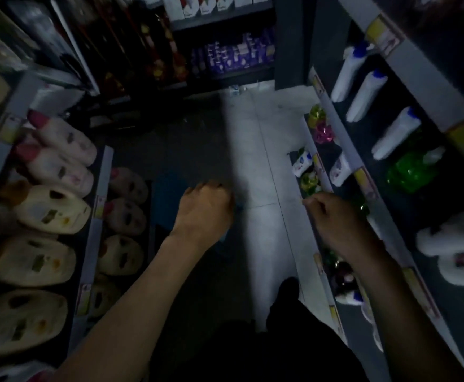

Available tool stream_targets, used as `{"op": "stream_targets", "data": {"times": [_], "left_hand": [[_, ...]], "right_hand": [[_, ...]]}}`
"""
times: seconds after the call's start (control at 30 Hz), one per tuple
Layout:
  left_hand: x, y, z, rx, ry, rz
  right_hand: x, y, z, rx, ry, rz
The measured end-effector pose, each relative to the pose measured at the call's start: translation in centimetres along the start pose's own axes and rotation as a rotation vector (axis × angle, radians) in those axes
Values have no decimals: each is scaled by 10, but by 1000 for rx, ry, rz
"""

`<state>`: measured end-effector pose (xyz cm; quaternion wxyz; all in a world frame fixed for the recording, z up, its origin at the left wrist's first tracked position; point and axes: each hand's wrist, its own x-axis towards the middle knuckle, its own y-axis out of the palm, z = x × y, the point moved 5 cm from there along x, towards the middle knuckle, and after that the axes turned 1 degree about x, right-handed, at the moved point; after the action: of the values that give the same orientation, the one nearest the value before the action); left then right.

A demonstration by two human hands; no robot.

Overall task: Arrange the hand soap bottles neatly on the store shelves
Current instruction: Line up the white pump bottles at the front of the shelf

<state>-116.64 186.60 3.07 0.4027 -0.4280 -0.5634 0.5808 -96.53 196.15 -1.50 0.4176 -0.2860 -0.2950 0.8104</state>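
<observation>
The aisle is dim and the picture blurred. My right hand (pixel 335 219) reaches into the lower right shelf (pixel 312 238), its fingers curled beside a green soap bottle (pixel 363 209); the back of the hand hides whether it grips the bottle. More green and pink soap bottles (pixel 317 125) and small white bottles (pixel 302 164) stand along that shelf. A larger green bottle (pixel 410 172) sits one shelf up. My left hand (pixel 203 208) hovers over the floor with curled fingers, above a blue box (pixel 167 199). What it holds is hidden.
White bottles with blue caps (pixel 366 96) line the upper right shelf. Large cream and pink jugs (pixel 51 210) fill the left shelves. Purple packs (pixel 233 55) sit on the far shelf. A tiled floor (pixel 255 150) runs between the shelves. My dark-clothed leg (pixel 288 299) stands below.
</observation>
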Motion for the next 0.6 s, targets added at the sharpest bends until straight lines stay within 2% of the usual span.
{"op": "stream_targets", "data": {"times": [0.17, 0.3, 0.6], "left_hand": [[89, -31, -19, 84, 25, -39], [158, -42, -30, 73, 37, -98], [323, -11, -47, 37, 272, -67]], "right_hand": [[88, -51, 12, 14, -59, -36], [146, -71, 3, 23, -28, -9], [268, -81, -18, 51, 121, -24]]}}
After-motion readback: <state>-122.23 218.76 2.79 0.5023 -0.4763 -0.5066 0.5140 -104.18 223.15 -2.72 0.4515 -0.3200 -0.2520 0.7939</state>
